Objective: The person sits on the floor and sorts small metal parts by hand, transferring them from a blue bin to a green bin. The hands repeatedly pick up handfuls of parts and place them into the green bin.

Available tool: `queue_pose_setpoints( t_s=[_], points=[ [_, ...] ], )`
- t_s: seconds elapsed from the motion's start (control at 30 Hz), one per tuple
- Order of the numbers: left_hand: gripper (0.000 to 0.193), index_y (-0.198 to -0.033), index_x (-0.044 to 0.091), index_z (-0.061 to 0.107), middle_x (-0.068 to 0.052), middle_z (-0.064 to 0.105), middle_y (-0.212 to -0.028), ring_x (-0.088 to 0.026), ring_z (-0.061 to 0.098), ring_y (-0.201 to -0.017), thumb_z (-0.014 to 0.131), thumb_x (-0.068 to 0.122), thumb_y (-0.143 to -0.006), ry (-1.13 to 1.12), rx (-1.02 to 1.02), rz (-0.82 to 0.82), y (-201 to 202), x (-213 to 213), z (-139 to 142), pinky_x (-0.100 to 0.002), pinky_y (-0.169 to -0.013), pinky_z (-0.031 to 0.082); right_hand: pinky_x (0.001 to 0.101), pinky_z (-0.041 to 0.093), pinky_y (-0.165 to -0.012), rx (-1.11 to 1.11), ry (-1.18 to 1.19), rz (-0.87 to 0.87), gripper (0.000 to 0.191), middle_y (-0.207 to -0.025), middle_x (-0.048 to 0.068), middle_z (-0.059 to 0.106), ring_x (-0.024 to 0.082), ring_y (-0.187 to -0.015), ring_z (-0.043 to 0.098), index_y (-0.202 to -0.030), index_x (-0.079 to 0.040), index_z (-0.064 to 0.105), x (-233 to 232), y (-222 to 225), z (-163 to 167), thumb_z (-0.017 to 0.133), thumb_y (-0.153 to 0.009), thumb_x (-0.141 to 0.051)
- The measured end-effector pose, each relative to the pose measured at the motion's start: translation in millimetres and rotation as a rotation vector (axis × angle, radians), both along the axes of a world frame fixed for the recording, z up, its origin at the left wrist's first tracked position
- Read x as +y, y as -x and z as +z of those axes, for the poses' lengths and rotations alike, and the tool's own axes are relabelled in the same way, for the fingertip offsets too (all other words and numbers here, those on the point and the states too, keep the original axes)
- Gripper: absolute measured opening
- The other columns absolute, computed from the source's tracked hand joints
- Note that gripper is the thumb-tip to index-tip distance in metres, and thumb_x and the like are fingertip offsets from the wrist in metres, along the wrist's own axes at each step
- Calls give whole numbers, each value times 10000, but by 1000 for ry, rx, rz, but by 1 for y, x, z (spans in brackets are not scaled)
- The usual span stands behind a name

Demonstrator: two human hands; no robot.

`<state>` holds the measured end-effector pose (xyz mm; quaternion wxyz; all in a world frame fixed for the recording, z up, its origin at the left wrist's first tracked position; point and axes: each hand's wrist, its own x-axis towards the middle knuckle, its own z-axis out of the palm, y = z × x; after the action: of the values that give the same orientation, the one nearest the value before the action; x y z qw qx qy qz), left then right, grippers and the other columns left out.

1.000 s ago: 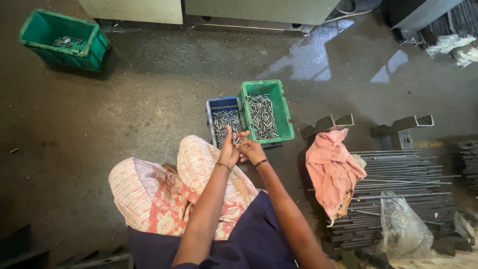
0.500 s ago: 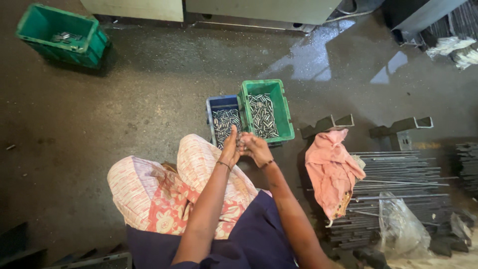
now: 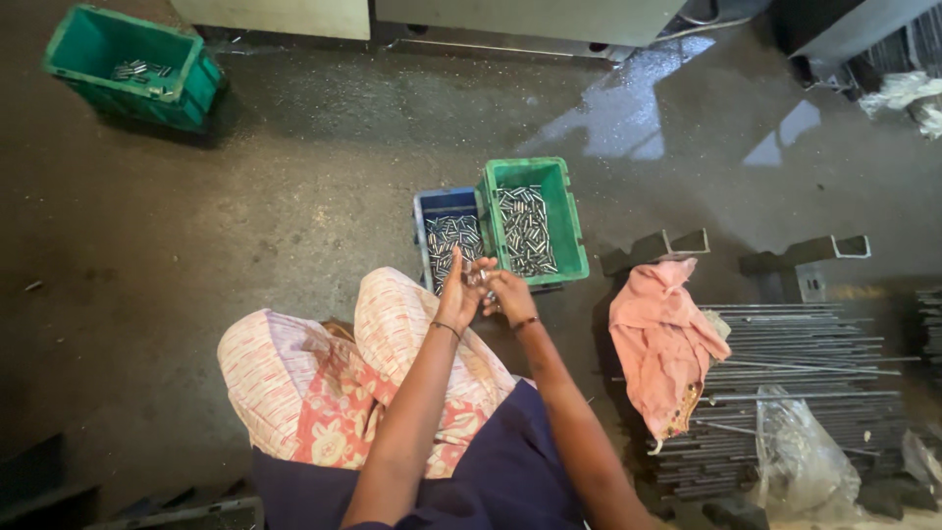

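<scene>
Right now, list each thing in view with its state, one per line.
left hand: raised, fingers up, against the right hand
right hand: holding small metal pieces
blue bin: open, partly filled with metal pins
green bin: open, holding metal pins
far green bin: nearly empty
pink cloth: crumpled over metal rods

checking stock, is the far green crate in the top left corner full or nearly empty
Nearly empty: the far green crate shows only a few small metal pieces on its mostly bare bottom.

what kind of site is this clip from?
Probably a small metalworking shop floor. A person sits on the bare concrete floor, both hands raised over a small blue plastic bin and a green plastic crate of short metal pins. Long steel rods lie stacked nearby, with machine bases along the top edge.
</scene>
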<state>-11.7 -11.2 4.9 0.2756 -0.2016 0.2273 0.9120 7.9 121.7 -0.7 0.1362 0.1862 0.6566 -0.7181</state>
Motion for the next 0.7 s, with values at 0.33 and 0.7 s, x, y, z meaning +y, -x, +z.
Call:
queue_pose_setpoints(
  t_s=[0.33,0.7],
  points=[
    [578,-1045,10,677,-74,707,-867,-175,662,-702,581,578,-1007,91,64,42,9,15,-23,-301,-573,545,217,556,-565,-1,20,153,300,-908,8,728,80,-661,648,-1196,-17,720,26,12,-7,720,-932,-161],
    [543,-967,51,651,-75,769,-878,-166,713,-771,572,587,-947,248,-188,98,25,12,-38,-255,-634,550,250,580,-651,2,396,142,265,-928,34,681,100,-784,655,-1257,-8,684,39,9,-45,662,-1030,-142]
  ],
)
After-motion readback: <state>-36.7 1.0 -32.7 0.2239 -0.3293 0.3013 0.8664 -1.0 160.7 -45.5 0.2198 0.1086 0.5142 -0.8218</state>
